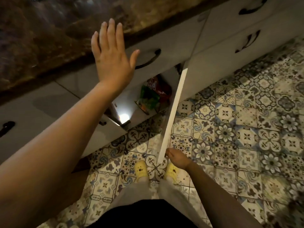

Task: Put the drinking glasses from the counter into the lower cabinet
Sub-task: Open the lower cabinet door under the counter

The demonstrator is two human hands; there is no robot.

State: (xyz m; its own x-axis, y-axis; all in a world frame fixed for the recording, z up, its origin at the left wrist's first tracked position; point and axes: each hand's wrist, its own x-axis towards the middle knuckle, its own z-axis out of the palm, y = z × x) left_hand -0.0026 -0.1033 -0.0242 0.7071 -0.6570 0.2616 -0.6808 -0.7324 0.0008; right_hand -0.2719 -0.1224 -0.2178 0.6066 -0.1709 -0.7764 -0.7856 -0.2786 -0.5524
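My left hand (111,56) is raised flat with fingers spread, hovering over the edge of the brown marbled counter (49,35), holding nothing. My right hand (176,159) is low, with its fingers closed on the outer edge of the white lower cabinet door (174,109), which stands swung out. Inside the cabinet (131,102) I see colourful snack bags (153,94) and a bright reflection. No drinking glass shows in this view.
White drawers with dark curved handles (148,60) run under the counter; more handles (248,9) sit at the upper right. The floor (238,137) is patterned tile. My feet in yellow slippers (140,168) stand right in front of the door.
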